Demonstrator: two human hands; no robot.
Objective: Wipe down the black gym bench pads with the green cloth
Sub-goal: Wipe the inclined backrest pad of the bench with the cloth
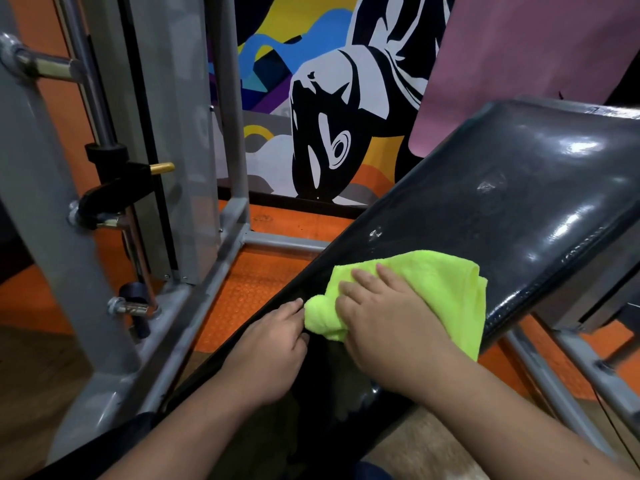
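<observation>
Black gym bench pad (pixel 502 209): glossy vinyl w/ scuffs, tilted up toward the far right. Green cloth (pixel 440 292), bright lime, crumpled, lies on the pad's lower part, one corner bunched near its left edge.

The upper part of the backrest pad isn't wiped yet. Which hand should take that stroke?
Right, most likely. The right hand already presses on the green cloth lying on the black pad, just below the unwiped upper stretch. The left hand only rests at the pad's left edge, beside the cloth.
</observation>
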